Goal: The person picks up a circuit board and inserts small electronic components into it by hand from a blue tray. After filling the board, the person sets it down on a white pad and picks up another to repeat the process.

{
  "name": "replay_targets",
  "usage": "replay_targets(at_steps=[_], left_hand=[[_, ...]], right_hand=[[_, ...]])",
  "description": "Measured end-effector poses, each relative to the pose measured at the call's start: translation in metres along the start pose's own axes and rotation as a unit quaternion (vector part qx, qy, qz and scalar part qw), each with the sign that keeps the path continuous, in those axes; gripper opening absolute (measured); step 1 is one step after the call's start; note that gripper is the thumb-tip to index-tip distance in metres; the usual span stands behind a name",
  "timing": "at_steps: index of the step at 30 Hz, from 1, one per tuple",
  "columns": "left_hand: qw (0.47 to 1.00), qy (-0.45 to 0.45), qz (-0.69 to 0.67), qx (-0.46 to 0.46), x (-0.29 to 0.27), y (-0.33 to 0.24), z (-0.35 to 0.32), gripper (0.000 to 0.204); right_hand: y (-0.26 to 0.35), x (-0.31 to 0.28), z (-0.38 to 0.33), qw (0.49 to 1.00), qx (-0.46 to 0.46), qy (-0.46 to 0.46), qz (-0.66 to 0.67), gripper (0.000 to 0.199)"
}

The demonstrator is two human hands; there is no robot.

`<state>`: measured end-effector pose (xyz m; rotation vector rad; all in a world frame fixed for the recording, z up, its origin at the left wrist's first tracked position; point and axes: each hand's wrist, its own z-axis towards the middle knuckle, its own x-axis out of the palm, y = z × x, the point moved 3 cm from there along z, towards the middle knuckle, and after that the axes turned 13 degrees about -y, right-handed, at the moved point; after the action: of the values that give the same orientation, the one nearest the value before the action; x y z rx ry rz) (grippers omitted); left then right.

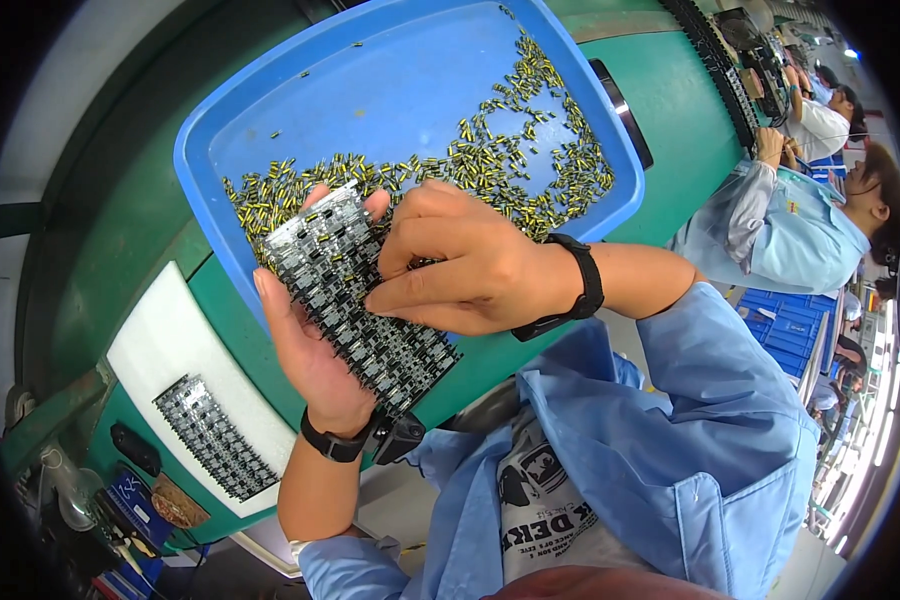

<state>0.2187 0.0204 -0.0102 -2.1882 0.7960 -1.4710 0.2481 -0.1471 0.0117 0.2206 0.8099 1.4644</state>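
Note:
My left hand (pixel 315 350) supports a panel of small circuit boards (pixel 355 285) from below and along its side, with fingertips showing past its far edge. The panel is tilted over the near left edge of a blue plastic tub (pixel 340 100). Above the panel, my right hand (pixel 460 265) is closed in a pinch, thumb and fingertips touching the panel's middle. Whatever lies between those fingertips is hidden; dark and yellow bits show in the gap of the curled fingers. Many small black-and-gold cylindrical components, like capacitors (pixel 490 165), lie in the tub.
A second circuit board panel (pixel 215 437) rests on a white foam sheet (pixel 150 350) at the left. Beneath is a green bench (pixel 670 95). A black round object (pixel 622 115) sits against the tub's right side. Co-workers (pixel 780 225) sit along the bench at the right.

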Motion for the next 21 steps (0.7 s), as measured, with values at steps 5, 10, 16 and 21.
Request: replay_targets(at_steps=[5, 10, 16, 21], left_hand=[[1.0, 0.006, -0.005, -0.001, -0.001, 0.001, -0.002, 0.076], [1.0, -0.004, 0.017, 0.003, 0.002, 0.003, -0.002, 0.076], [0.999, 0.008, 0.039, 0.002, -0.003, 0.003, -0.001, 0.076], [0.999, -0.009, 0.037, -0.001, -0.003, 0.003, 0.001, 0.074]], right_hand=[[0.002, 0.0, 0.0, 1.0, -0.01, 0.012, -0.004, 0.02], [0.004, -0.002, 0.001, 0.998, -0.053, 0.03, -0.034, 0.022], [0.014, 0.0, -0.002, 0.973, -0.184, 0.07, -0.118, 0.029], [0.015, 0.003, -0.003, 0.978, -0.159, 0.073, -0.114, 0.032]])
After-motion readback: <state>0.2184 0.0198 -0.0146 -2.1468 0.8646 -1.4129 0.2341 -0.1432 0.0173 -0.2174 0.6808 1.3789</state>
